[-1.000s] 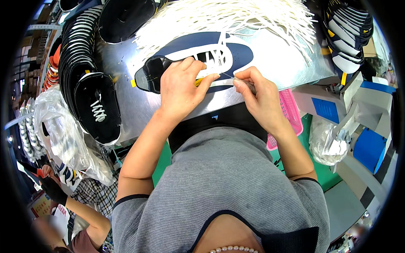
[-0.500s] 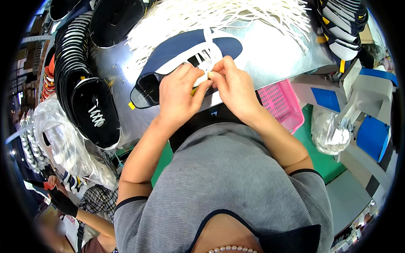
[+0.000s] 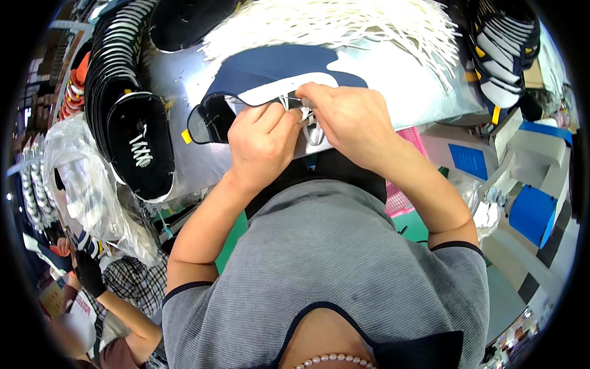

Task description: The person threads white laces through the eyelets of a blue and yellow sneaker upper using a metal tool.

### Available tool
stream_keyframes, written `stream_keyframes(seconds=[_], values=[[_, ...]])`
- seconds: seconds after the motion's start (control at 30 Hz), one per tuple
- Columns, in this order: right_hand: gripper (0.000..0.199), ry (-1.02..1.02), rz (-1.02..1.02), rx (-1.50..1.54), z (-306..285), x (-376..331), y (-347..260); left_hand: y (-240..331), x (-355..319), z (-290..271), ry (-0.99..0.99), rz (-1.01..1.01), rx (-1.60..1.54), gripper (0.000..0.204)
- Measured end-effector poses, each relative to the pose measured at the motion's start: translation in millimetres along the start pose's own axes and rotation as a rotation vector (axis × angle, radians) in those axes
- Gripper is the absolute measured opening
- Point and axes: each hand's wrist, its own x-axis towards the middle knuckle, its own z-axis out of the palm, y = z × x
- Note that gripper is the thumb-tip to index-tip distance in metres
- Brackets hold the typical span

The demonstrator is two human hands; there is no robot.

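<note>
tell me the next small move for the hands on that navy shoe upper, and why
Probably draw the white lace snug. Both hands meet at the eyelet area of the navy shoe upper: the right hand pinches the lace end, and the left hand steadies the white-edged part beside it. Lace loops show between the fingers, so the lacing looks unfinished.

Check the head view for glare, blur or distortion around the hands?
Head view: strong fisheye bend with a black rim; glare on the shiny metal table and on the clear plastic bag; left hand and right hand are sharp on the navy shoe upper.
</note>
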Motion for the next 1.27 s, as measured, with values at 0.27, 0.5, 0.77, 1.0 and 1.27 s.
stream_keyframes(seconds=[0.27,0.5,0.77,1.0,1.27], values=[[0.016,-0.132,0.243,0.3,4,16,15,-6,-10,7,0.012,0.017,-0.051,0.018],[0.018,0.807,-0.036,0.581,-140,56,69,1,-1,0,-0.075,-0.014,-0.125,0.018],[0.012,0.111,0.399,0.905,-18,4,28,-5,0,-7,-0.12,-0.147,-0.25,0.042],[0.009,-0.029,0.502,0.929,18,37,32,-13,20,-19,-0.414,-0.836,-0.302,0.063],[0.016,-0.063,0.446,0.773,41,48,48,-24,6,7,-0.112,-0.61,-0.202,0.062]])
